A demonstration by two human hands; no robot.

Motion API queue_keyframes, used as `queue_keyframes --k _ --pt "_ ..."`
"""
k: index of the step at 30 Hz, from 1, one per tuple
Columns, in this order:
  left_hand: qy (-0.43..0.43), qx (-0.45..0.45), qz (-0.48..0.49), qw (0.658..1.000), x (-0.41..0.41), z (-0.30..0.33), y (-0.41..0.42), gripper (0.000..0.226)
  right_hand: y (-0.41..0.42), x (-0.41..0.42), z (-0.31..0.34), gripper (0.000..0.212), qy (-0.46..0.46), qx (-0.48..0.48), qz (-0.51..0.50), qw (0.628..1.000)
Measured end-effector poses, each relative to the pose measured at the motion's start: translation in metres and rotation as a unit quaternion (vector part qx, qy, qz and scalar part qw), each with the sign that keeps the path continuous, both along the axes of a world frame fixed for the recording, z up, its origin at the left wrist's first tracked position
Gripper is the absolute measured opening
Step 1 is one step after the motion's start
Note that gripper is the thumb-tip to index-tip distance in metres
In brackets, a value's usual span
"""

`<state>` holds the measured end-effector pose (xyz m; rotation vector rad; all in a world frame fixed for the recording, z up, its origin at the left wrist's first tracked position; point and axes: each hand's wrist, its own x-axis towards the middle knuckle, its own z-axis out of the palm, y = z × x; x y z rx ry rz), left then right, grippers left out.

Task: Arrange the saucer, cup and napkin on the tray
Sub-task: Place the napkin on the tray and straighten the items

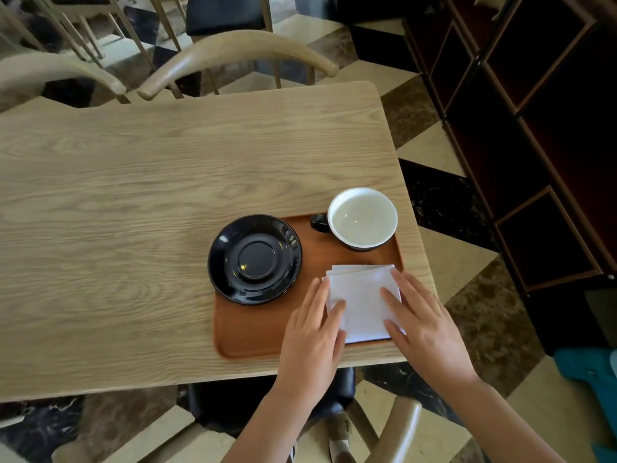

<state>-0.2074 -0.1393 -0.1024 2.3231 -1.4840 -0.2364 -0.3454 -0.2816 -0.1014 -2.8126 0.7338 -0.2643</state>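
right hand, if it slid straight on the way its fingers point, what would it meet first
The right hand lies flat on the napkin, fingers pointing up and left. Past the napkin's far edge, the cup probably comes first, though the line may pass just left of it over bare tray.

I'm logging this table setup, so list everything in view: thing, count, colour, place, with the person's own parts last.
rectangular wooden tray: one, reddish brown, near right corner of the table.
round glossy saucer: one, black, tray's left side, overhanging its left edge.
ceramic cup: one, white inside, black outside and handle, tray's far right corner, handle pointing left.
folded paper napkin: one stack, white, tray's near right part.
light wooden table: one, pale oak.
curved-back wooden chairs: at least two, beige, beyond the table.
dark shelving unit: one, dark brown, right.
left hand: flat on the napkin's left edge.
right hand: flat on the napkin's right edge.
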Motion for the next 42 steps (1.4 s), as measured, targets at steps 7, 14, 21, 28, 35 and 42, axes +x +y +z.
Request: queue_keyframes --k 7,14,21,28,35,42 --pt "-0.037 0.061 -0.048 0.996 0.000 -0.008 0.004 0.043 -0.002 -0.007 -0.008 0.058 0.069 -0.014 0.046 0.996" --pt "-0.031 0.078 -0.065 0.994 0.005 -0.007 0.007 0.044 0.002 -0.003 -0.006 0.064 0.108 -0.012 0.035 0.993" --pt "-0.034 0.091 -0.058 0.994 0.009 0.004 0.010 0.050 0.004 0.004 0.000 0.040 0.026 -0.015 0.024 0.999" --pt "-0.045 0.069 0.061 0.995 0.044 0.020 0.051 0.054 0.034 0.067 0.015 0.043 -0.046 0.015 0.079 0.996" --pt "-0.060 0.161 0.105 0.980 0.076 0.006 0.085 0.057 0.051 0.114 0.006 0.044 0.034 0.015 0.143 0.989" --pt "-0.060 0.150 0.086 0.983 0.073 0.006 0.091 0.057 0.053 0.109 0.004 0.040 0.014 0.023 0.153 0.988"
